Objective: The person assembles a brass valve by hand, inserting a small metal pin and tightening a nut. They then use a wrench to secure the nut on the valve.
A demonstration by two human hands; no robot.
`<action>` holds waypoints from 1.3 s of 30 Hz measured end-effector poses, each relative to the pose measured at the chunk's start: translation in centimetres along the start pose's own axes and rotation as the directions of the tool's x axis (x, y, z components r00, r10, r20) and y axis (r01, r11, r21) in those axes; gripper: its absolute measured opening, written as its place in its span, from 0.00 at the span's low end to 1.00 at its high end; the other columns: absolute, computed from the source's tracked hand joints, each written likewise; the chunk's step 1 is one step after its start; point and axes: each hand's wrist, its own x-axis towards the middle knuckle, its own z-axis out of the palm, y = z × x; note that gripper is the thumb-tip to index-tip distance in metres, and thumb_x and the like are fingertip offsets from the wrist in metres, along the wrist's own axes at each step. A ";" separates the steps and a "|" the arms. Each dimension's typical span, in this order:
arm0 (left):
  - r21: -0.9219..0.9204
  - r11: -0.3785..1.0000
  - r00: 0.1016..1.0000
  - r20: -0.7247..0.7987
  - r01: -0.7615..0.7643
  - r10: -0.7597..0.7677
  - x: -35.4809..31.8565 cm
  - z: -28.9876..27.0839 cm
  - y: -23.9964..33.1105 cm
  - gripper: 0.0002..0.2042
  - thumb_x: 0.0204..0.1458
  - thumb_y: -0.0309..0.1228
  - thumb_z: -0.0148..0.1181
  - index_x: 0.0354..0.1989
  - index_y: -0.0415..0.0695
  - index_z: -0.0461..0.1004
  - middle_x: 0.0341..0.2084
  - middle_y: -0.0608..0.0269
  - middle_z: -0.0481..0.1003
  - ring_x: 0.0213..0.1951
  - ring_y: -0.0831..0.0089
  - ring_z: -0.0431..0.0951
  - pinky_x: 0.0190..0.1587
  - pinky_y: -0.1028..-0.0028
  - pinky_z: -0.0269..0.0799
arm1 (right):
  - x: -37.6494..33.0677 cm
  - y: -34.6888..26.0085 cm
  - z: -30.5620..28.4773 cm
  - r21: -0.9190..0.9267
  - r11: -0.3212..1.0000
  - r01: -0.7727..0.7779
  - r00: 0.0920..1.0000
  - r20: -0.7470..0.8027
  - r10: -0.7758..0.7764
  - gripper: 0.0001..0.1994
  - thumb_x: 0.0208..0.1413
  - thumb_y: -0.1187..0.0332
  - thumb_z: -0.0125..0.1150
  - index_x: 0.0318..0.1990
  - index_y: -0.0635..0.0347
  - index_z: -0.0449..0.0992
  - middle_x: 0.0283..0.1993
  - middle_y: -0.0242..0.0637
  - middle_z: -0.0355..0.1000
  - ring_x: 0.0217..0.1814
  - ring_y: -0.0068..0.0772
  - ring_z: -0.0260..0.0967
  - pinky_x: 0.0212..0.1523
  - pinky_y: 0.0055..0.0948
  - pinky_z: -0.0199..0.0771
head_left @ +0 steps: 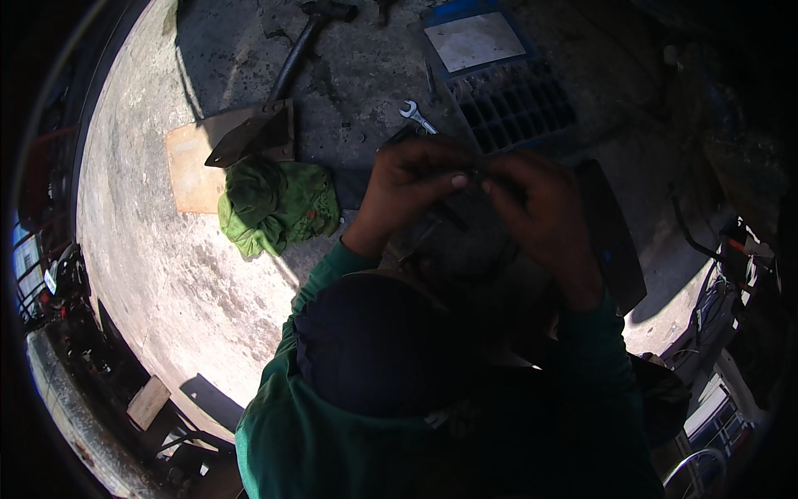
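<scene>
My left hand (406, 187) and my right hand (539, 200) meet at the middle of the view, with green sleeves behind them. Both are closed in a pinch, thumbs and fingertips nearly touching. Whatever lies between the fingertips is too small and dark to make out. Just beyond my left hand, an open-end wrench (417, 116) rests on the concrete floor (195, 283). Deep shadow below the hands hides most shapes there.
A crumpled green cloth (303, 195) lies left of my hands, by a brown flat sheet (189, 170) and a dark metal plate (249, 137). Farther off are a hammer (297, 60) and a compartment box (519, 108) with its blue-edged lid (474, 41) raised.
</scene>
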 end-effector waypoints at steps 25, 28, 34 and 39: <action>-0.210 0.978 0.999 0.033 0.012 -0.005 -0.2 -0.1 -1.7 0.06 0.59 0.20 0.63 0.43 0.32 0.79 0.38 0.52 0.81 0.38 0.68 0.84 0.42 0.71 0.80 | -0.3 -0.6 0.9 -0.014 0.999 0.047 0.992 -0.117 -0.048 0.05 0.58 0.73 0.63 0.39 0.62 0.78 0.32 0.43 0.74 0.33 0.47 0.76 0.33 0.41 0.73; -0.245 0.969 0.999 0.019 0.030 -0.026 -0.2 0.0 -1.6 0.07 0.59 0.21 0.62 0.45 0.32 0.79 0.39 0.51 0.81 0.38 0.68 0.84 0.42 0.71 0.80 | -0.2 -0.7 0.2 0.006 1.000 0.028 0.996 -0.081 -0.027 0.05 0.57 0.73 0.63 0.40 0.62 0.79 0.32 0.43 0.74 0.33 0.45 0.77 0.34 0.40 0.73; -0.274 0.960 0.998 0.011 0.059 -0.058 -0.2 0.1 -2.1 0.10 0.60 0.22 0.62 0.48 0.31 0.77 0.39 0.51 0.81 0.38 0.68 0.84 0.42 0.71 0.80 | 0.0 -0.5 0.1 0.000 1.000 0.014 0.999 -0.051 -0.014 0.06 0.57 0.73 0.64 0.40 0.63 0.79 0.33 0.43 0.75 0.33 0.45 0.77 0.33 0.38 0.73; -0.262 0.962 0.996 -0.016 0.076 -0.084 -0.2 0.1 -2.0 0.10 0.60 0.22 0.62 0.48 0.31 0.77 0.38 0.52 0.81 0.37 0.69 0.83 0.41 0.71 0.79 | -0.1 -0.4 0.2 -0.005 1.000 -0.001 0.998 -0.066 0.001 0.05 0.57 0.73 0.63 0.40 0.64 0.79 0.34 0.44 0.75 0.33 0.45 0.77 0.33 0.39 0.73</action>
